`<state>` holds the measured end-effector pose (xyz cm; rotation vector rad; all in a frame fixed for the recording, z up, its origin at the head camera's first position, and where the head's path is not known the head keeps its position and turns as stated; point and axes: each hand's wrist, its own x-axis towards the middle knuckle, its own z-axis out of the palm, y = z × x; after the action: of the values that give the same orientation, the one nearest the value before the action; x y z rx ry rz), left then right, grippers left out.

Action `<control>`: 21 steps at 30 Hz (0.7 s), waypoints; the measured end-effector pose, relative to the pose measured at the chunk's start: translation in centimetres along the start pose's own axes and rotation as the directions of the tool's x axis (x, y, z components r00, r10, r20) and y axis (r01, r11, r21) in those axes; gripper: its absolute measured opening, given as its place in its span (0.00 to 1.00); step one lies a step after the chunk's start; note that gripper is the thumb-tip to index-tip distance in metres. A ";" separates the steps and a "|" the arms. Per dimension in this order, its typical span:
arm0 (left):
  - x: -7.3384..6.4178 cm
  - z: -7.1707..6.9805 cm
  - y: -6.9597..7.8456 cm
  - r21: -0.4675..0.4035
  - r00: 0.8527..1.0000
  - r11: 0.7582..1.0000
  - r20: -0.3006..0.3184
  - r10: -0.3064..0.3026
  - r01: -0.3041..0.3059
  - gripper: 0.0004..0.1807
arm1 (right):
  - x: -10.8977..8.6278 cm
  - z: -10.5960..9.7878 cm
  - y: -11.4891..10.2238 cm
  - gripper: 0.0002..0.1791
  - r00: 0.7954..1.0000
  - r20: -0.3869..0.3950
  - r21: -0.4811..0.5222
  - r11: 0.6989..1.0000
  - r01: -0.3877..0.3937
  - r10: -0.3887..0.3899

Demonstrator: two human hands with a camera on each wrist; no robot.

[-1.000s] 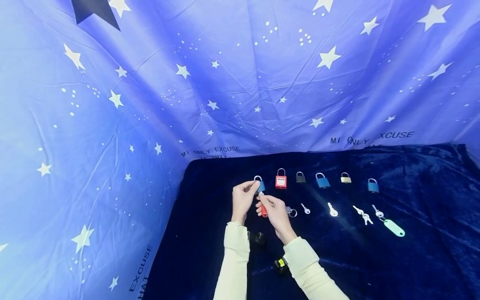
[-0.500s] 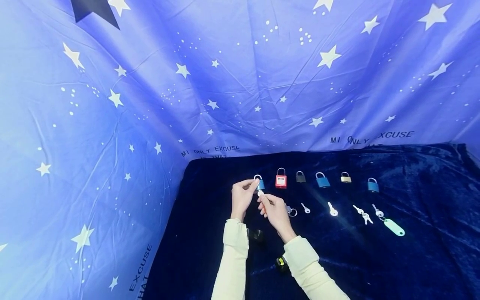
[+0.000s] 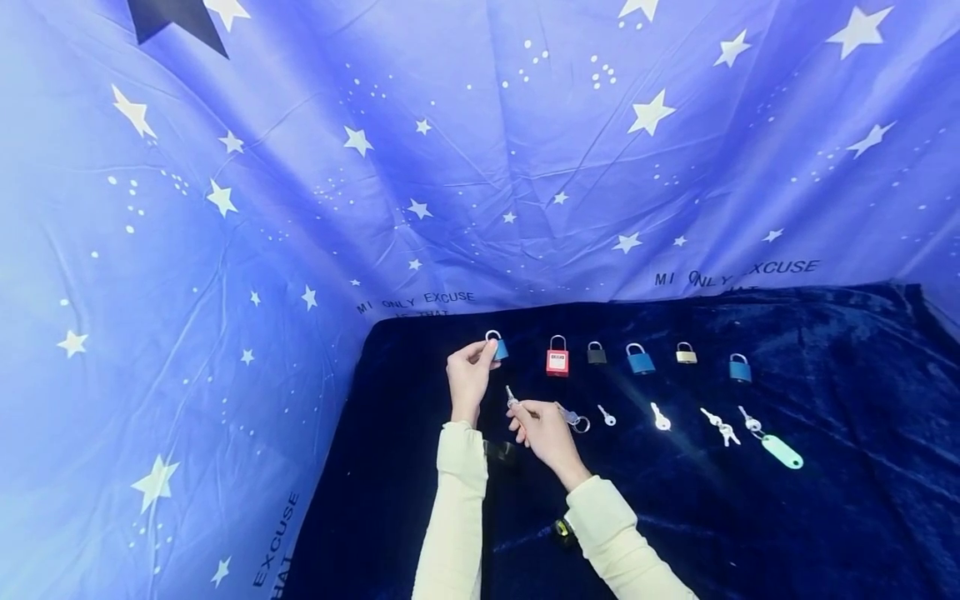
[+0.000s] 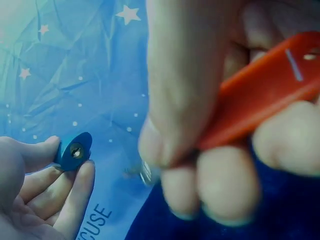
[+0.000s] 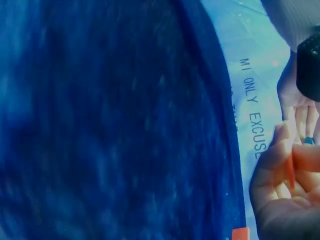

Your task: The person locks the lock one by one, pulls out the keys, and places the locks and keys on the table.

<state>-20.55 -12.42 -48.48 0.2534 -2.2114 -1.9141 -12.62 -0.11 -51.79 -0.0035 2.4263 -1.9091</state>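
My left hand [image 3: 468, 382] pinches a blue padlock [image 3: 501, 349] by its body, above the dark cloth at the left. Its silver shackle points up. In the left wrist view the keyhole face of the padlock [image 4: 76, 151] is turned towards the camera. Lower and to the right, my right hand [image 3: 550, 431] pinches a silver key [image 3: 511, 397], apart from the padlock, its blade pointing up. An orange-red key tag [image 4: 255, 97] lies within the right hand's fingers, shown large in the left wrist view. Thumb and fingers partly hide the key's bow.
Across the dark blue cloth [image 3: 675, 517] runs a row of padlocks: red [image 3: 557, 360], black [image 3: 596, 353], blue [image 3: 641, 359], brass [image 3: 686, 354] and blue [image 3: 740, 369]. Below lie several keys, one with a green tag [image 3: 782, 452]. A starry curtain [image 3: 465, 167] hangs behind.
The key has come out of the padlock and away from it. The left hand has moved up and left with the padlock; the right hand has drawn slightly down.
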 end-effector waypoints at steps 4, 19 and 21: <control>0.3 0.3 -0.4 -0.002 1.000 1.000 0.029 -0.012 0.012 0.14 | 0.3 0.0 0.3 0.13 0.997 0.072 -0.142 0.990 0.021 -0.011; 2.6 1.4 -2.3 0.092 0.990 0.993 0.111 -0.082 0.071 0.13 | 1.4 0.6 0.7 0.15 0.990 0.138 -0.392 0.919 0.038 0.018; 2.8 1.5 -2.6 0.107 0.989 0.992 0.124 -0.086 0.073 0.13 | 1.5 0.6 0.8 0.14 0.992 0.126 -0.383 0.923 0.035 0.015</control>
<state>-23.65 -12.15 -51.14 0.2439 -2.4221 -1.9095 -14.07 -0.60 -52.74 -0.1493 2.6678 -1.3545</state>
